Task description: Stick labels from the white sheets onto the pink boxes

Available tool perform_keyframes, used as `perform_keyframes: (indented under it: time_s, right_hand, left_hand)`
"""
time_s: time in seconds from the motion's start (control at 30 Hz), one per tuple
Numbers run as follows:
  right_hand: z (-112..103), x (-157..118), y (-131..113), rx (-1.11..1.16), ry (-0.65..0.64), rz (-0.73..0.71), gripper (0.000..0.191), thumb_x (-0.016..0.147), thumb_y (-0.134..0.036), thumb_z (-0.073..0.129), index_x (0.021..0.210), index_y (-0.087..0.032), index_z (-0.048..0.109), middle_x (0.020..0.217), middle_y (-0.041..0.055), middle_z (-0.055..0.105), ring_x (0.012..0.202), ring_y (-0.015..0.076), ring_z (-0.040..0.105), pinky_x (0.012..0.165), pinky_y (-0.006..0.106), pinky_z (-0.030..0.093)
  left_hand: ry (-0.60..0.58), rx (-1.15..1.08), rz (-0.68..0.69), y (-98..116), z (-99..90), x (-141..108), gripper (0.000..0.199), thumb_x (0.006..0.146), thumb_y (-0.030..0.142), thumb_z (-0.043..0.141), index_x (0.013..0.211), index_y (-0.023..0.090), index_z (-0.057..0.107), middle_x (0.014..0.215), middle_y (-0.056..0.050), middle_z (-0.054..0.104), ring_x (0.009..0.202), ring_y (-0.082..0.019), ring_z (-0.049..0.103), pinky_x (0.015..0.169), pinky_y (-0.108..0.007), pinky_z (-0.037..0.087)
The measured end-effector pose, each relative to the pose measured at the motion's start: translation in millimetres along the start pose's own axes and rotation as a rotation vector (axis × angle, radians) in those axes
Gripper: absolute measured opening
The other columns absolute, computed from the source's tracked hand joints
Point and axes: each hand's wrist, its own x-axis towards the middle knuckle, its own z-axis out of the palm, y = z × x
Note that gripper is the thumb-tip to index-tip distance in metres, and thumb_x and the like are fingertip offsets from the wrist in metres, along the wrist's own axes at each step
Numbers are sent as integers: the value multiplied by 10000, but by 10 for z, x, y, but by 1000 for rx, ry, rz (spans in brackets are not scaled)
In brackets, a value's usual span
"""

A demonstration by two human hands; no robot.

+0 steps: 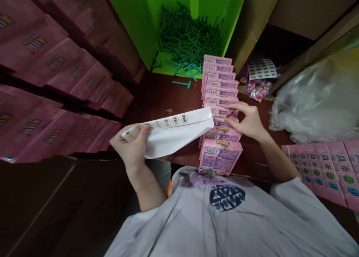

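Note:
A white sheet with a row of small round gold-and-black stickers along its upper edge is folded over in my left hand, the thumb pressed on its left end. My right hand is at the right side of a row of pink boxes, thumb and forefinger curled near the top edge of one of them. Whether a sticker sits between those fingertips is too small to tell. The boxes stand one behind another, with barcodes and purple panels facing me. The sheet's right end reaches the row.
Stacked pink cartons fill the left. At the back, a green bin holds green T-shaped pieces, one of which lies on the brown table. Plastic bags, small packets and more pink boxes are at the right.

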Motion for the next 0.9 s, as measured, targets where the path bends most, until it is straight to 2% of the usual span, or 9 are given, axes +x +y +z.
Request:
perform_keyframes:
  time_s: [0.17, 0.27, 0.37, 0.47, 0.57, 0.67, 0.77, 0.83, 0.9]
  right_hand:
    - [23, -27, 31, 70, -77, 90, 341, 750, -263, 752, 1074, -162, 729, 824, 46, 748, 724, 178, 692, 716, 322, 580]
    - [68, -35, 83, 69, -108, 111, 406, 752, -258, 742, 1144, -161, 704, 819, 36, 748, 729, 177, 700, 712, 321, 582]
    - [122, -58, 127, 1, -95, 105, 480, 778, -278, 746, 1237, -173, 653, 831, 30, 753, 780, 196, 714, 820, 377, 570]
    - [153, -109, 148, -155, -94, 58, 674, 805, -241, 737, 1430, -222, 485, 849, 8, 759, 871, 220, 713, 970, 454, 485]
    - [136, -145, 137, -321, -108, 29, 799, 801, -251, 751, 1507, -248, 376, 936, 34, 757, 876, 232, 697, 974, 457, 440]
    - [88, -108, 63, -387, -20, 10, 716, 785, -379, 775, 1428, -230, 499, 1038, 90, 743, 898, 265, 686, 941, 458, 435]
    - [56, 1, -108, -252, 75, -45, 392, 848, -421, 698, 1194, -238, 682, 1009, 74, 755, 898, 265, 691, 953, 471, 435]
    - [63, 94, -249, -136, 41, -82, 226, 890, -382, 642, 1051, -251, 734, 986, 46, 763, 916, 252, 695, 972, 470, 439]
    - [95, 184, -361, -59, -70, -118, 180, 887, -360, 647, 990, -254, 750, 984, 29, 766, 950, 244, 694, 981, 464, 446]
  left_hand:
    - [-21, 41, -46, 1, 2, -18, 190, 536, 271, 816, 630, 159, 696, 599, 8, 647, 567, -118, 541, 527, -248, 434]
    - [-25, 50, -52, 26, 7, -29, 170, 539, 263, 810, 623, 169, 696, 597, 9, 649, 570, -122, 541, 530, -256, 436]
    - [-25, 50, -56, 39, 12, -35, 169, 543, 264, 805, 630, 167, 697, 610, 1, 657, 576, -125, 549, 533, -259, 442]
    - [-41, 49, -70, 44, 16, -40, 173, 545, 264, 804, 636, 164, 696, 616, -1, 656, 581, -126, 558, 544, -265, 456]
    - [-54, 50, -71, 56, 17, -48, 175, 553, 271, 804, 639, 164, 696, 617, 4, 654, 585, -128, 562, 550, -269, 465]
    - [-72, 43, -43, 89, 26, -68, 166, 574, 263, 806, 655, 155, 709, 623, -1, 663, 584, -124, 567, 548, -263, 466]
    - [-103, 28, 7, 152, 66, -115, 141, 590, 247, 804, 649, 153, 717, 618, -8, 670, 569, -118, 570, 533, -250, 456]
    - [-135, 13, 55, 207, 108, -158, 129, 594, 257, 801, 637, 166, 719, 616, -7, 678, 560, -120, 579, 527, -247, 458]
    - [-179, -3, 101, 261, 151, -201, 124, 595, 280, 797, 627, 185, 722, 619, -2, 690, 556, -128, 596, 531, -252, 476]
